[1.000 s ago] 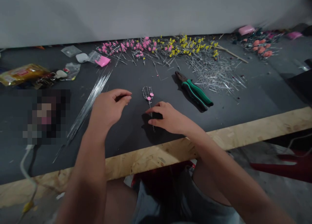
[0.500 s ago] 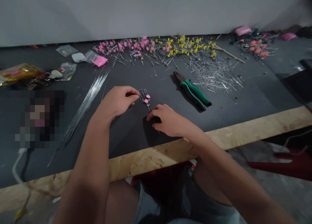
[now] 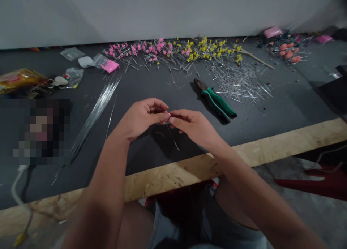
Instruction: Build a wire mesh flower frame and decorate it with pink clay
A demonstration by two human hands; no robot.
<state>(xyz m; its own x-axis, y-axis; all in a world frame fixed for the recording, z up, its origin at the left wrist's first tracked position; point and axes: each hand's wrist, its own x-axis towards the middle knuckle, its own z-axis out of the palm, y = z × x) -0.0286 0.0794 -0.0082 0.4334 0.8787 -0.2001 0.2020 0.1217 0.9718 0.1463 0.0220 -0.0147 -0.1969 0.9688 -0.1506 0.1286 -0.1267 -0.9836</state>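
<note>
My left hand and my right hand meet above the dark tabletop, thumbs and fingertips pinched close together. Between them is a wire stem with a bit of pink at its top; its lower end slants down toward the table's front edge. The fingers hide most of the wire head and its pink beads. Both hands are closed on this piece. Right of my hands lies a pair of pliers with green and black handles, touched by neither hand.
A bundle of straight wires lies left of my arm. Along the back are pink-tipped wire stems, yellow-tipped ones and a heap of loose wires. A pink packet sits back left. A wooden edge borders the table.
My right hand has moved up along the stem to my left fingertips. My left hand has shifted slightly right, and the fingers now cover the wire head and pink beads.
</note>
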